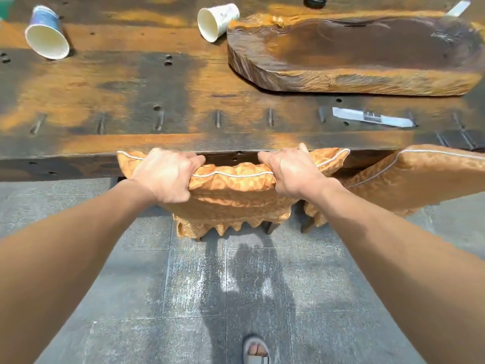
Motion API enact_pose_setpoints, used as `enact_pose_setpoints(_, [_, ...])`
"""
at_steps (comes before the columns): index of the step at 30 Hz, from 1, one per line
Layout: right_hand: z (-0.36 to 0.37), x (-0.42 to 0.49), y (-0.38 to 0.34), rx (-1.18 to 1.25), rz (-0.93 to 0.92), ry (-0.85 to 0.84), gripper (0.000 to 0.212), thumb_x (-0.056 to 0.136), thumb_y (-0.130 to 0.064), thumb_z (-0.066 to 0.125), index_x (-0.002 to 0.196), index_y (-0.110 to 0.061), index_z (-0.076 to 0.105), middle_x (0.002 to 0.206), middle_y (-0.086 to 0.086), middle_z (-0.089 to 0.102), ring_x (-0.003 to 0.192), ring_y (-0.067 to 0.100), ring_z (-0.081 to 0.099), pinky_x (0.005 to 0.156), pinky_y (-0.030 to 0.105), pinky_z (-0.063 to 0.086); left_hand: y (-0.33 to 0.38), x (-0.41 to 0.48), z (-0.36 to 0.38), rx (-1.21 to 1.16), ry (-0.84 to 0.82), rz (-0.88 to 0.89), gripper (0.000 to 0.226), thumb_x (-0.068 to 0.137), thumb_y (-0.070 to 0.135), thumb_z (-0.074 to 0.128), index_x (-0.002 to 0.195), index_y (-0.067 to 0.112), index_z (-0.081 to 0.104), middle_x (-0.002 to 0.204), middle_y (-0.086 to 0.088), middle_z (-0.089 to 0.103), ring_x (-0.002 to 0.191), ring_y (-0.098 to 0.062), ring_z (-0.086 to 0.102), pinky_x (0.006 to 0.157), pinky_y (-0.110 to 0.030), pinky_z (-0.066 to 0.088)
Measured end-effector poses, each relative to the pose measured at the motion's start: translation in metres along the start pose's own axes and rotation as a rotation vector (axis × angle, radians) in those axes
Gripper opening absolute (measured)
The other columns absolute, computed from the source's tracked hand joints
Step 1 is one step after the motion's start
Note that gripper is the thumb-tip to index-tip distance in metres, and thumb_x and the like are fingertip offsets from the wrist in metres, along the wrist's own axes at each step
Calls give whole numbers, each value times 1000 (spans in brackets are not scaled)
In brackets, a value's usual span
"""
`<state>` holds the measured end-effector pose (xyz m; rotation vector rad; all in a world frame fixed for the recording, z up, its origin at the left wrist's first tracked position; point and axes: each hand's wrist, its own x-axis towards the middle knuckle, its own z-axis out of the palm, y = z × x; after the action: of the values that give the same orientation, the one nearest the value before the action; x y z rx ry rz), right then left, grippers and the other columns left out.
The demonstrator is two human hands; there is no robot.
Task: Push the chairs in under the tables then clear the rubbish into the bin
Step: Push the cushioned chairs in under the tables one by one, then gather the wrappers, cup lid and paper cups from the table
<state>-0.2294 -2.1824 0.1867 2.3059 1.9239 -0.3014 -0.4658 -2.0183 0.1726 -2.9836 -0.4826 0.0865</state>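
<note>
Chair (233,185) in the orange padded cover is standing at the near edge of the table (183,82), its back touching the rim and the seat apparently under. Left hand (165,177) and right hand (291,174) are gripping the cushioned top, fingers curled over it and set apart, likely for pushing squarely. Blue paper cup (47,35), white paper cup (216,21) and wrapper (372,118) are lying on the table, awaiting the bin.

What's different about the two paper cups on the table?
The left cup is blue outside; the right cup is white with a faint print. The left cup lies alone on the table; the right cup lies right beside the wooden slab. Both are tipped on their sides, empty, mouths toward the camera.
</note>
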Motion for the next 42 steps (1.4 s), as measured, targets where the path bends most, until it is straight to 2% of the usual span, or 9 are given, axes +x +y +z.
enact_pose_setpoints(7, [1,5,1,-22,-34,23,42,73,-2,61,105,-26,47,98,-3,69,97,31,60,82,44,27,-1,0,-4,-40,-23,-31,30,60,32,59,84,30,41,76,10,59,68,-24,65,51,-28,32])
enact_pose_setpoints(20, [-4,5,-3,-31,-3,-12,48,73,-1,57,113,-28,53,83,-6,64,85,27,59,88,44,32,16,-5,-8,-120,-6,-219,30,63,23,59,84,32,39,73,14,43,78,-21,61,55,-29,32])
enact_pose_setpoints(24, [-2,5,-2,-14,13,-10,50,71,-1,55,111,-30,53,76,-8,60,84,26,59,89,44,34,27,-5,-11,-82,-46,-329,40,64,21,61,104,24,59,92,5,63,94,-24,59,72,-34,38])
enact_pose_setpoints(26, [-4,3,-3,1,31,-14,46,71,-1,54,106,-30,51,74,-9,58,87,27,60,88,44,33,33,-4,-15,-71,-83,-405,47,65,19,61,112,22,58,100,1,63,101,-26,55,79,-39,37])
enact_pose_setpoints(30, [-10,-7,-15,54,104,-42,41,78,-2,63,108,-26,47,100,0,66,107,29,57,102,49,32,43,-10,-16,-56,-189,-499,49,70,20,61,118,18,48,111,-7,57,109,-31,51,95,-47,36])
enact_pose_setpoints(33, [-14,-18,-14,57,97,-86,54,84,-5,66,131,-21,46,134,5,59,130,29,48,117,53,25,39,-8,-23,-79,-348,-480,61,79,29,57,134,20,35,128,-9,50,125,-31,46,113,-51,27])
enact_pose_setpoints(35, [-20,-27,-8,36,41,-128,61,89,-7,60,145,-18,38,146,6,49,141,28,39,124,54,15,34,-2,-36,-67,-496,-452,64,83,38,54,140,24,29,138,-5,45,134,-27,40,116,-50,24])
enact_pose_setpoints(39, [-47,-45,12,117,-27,-272,65,93,-6,51,154,-19,32,156,3,40,149,25,30,125,58,12,41,13,-78,7,-674,-400,66,87,52,51,147,37,30,148,6,43,139,-23,40,114,-59,24])
enact_pose_setpoints(42, [-79,-68,26,191,-4,-262,51,92,-7,51,142,-20,47,145,3,53,138,27,46,120,64,18,56,27,-129,-123,-594,-461,67,84,61,54,145,42,35,149,5,45,136,-25,43,111,-58,27])
